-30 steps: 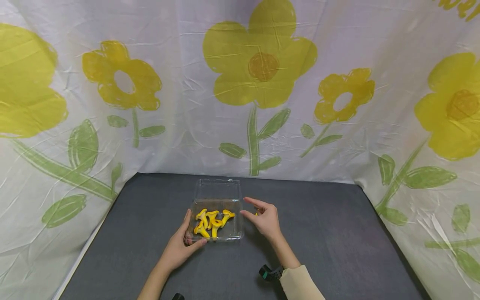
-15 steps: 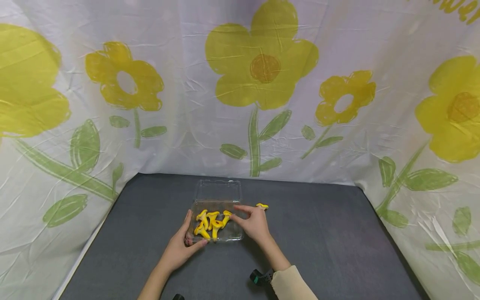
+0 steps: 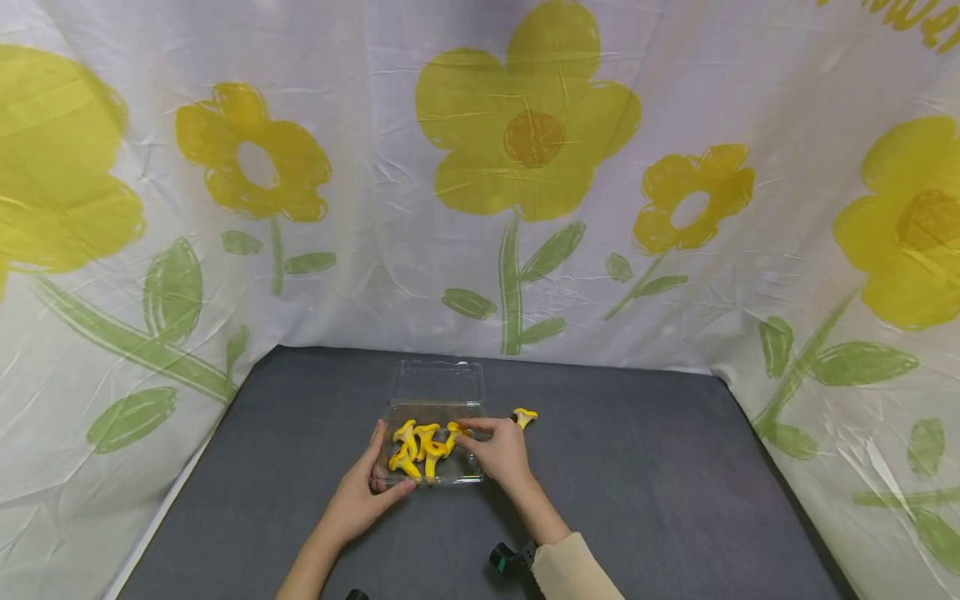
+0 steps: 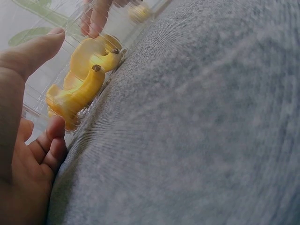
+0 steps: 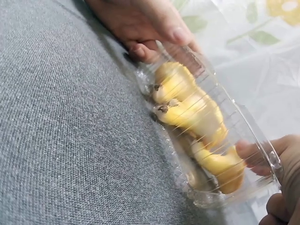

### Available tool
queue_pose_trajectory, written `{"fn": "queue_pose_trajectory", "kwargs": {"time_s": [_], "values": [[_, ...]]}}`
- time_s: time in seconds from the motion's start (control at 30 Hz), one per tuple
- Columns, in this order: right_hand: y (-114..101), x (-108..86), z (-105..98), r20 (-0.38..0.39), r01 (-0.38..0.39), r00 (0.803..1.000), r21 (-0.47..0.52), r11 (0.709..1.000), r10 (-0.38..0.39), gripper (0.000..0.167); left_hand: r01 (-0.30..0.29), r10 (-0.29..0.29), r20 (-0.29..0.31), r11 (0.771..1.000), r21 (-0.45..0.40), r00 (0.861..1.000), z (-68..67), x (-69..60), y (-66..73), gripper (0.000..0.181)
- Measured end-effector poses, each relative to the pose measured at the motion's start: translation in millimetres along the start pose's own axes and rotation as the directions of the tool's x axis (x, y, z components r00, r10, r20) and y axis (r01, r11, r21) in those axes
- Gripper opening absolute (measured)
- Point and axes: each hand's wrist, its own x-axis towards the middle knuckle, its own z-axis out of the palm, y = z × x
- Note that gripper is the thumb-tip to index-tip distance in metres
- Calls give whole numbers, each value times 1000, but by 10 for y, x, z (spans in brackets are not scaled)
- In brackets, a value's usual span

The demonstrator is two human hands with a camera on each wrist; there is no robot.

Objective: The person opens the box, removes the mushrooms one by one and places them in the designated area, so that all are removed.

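A clear plastic box (image 3: pixel 472 473) stands with its lid (image 3: pixel 438 383) folded back, and several yellow mushrooms (image 3: pixel 433 452) lie inside. My left hand (image 3: pixel 358 496) grips the box's left side, thumb at the front edge. Reaching over the right wall, my right hand (image 3: pixel 501 450) has thumb and forefinger at the rightmost mushroom (image 3: pixel 452 435); in the right wrist view those fingertips touch a mushroom (image 5: pixel 225 171) inside the box. Another mushroom (image 3: pixel 525 417) rests outside, just behind the right hand.
The dark grey table (image 3: pixel 675 483) extends around the box. Behind and beside it hangs a white cloth (image 3: pixel 390 292) printed with yellow flowers. A black band (image 3: pixel 512 558) is at the right wrist.
My right hand has moved left from beside the box to the rightmost mushroom inside, and the mushroom outside has come into fuller view. The left hand keeps its grip on the box.
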Motion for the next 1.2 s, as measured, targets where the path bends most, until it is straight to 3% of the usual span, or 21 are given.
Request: {"fn": "queue_pose_trajectory", "kwargs": {"time_s": [0.27,0.6,1.2], "values": [[-53,27,43,4,-39,999,-121,992,40,23,8,-8,1,1000,-2,1000,-15,7,11,118],[-184,38,69,-48,-54,998,-311,949,41,19,-6,6,-9,1000,-1,1000,-11,6,30,118],[-153,5,107,-129,33,987,-420,907,-96,15,-17,17,-25,1000,-8,1000,11,9,-11,119]]}}
